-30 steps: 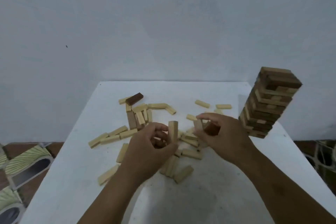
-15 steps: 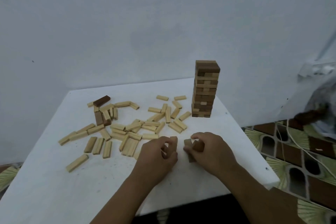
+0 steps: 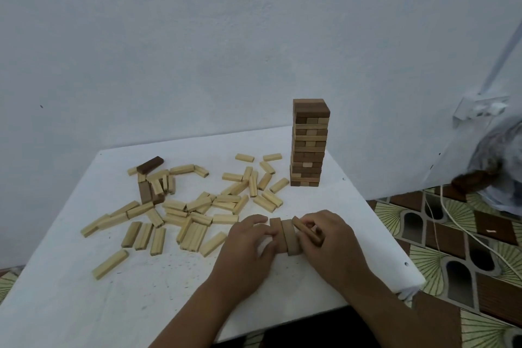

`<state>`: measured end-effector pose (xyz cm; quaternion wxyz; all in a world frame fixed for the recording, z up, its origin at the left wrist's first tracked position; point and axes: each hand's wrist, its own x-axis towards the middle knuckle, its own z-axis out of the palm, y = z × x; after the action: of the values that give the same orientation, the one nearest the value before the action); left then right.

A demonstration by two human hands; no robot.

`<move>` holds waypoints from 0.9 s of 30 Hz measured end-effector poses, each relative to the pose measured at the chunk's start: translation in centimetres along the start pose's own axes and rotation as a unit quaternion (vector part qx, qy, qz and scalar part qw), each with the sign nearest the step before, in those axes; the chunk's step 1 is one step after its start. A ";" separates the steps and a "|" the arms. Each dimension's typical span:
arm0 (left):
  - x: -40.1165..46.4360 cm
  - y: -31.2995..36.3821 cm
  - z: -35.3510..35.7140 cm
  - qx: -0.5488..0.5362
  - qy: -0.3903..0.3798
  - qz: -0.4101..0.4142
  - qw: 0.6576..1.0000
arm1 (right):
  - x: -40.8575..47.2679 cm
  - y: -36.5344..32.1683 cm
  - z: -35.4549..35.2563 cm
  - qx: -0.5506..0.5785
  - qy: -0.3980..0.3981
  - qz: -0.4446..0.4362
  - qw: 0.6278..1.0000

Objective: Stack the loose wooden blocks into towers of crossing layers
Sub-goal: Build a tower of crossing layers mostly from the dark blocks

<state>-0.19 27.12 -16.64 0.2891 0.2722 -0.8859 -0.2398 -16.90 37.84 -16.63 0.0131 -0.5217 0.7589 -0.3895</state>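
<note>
Both my hands work at the near R part of the white bench. L hand has fingers curled against the left side of two brown blocks lying side by side on edge, gripping them. R hand pinches a third brown block, tilted, its far end leaning on the pair. Hands close together, w/ only the blocks between them.

Finished tower stands upright at the far R of the bench, crossing layers of dark and pale wood, well apart from my hands.

Loose pale blocks lie scattered flat across the bench centre and L, some touching, some overlapping. One dark block rests on the far L cluster; another dark one lies among pale pieces just nearer.

Patterned tile floor at R, w/ white cables across it
</note>
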 end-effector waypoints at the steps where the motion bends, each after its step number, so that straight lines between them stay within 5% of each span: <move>1: 0.1 -0.2 0.0 -0.005 -0.002 0.005 1.000 | 0.1 -0.1 0.0 0.008 -0.010 -0.003 1.000; 7: 1.3 -0.4 -1.3 0.003 -0.125 -0.040 0.991 | 0.3 -0.2 -0.1 0.028 -0.069 -0.022 0.997; 14: 3.3 -0.4 -2.0 -0.002 -0.186 -0.017 0.982 | 2.8 -0.1 -2.8 0.037 -0.257 -0.010 0.966; 27: 4.7 -0.3 -2.6 -0.071 -0.220 -0.031 0.973 | 3.4 -0.5 -2.5 0.083 -0.250 -0.027 0.964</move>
<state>-1.63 23.26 -13.19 0.0984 0.2189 -0.8998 -0.3643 -19.13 36.44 -13.29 0.2343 -0.6201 0.6822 -0.3084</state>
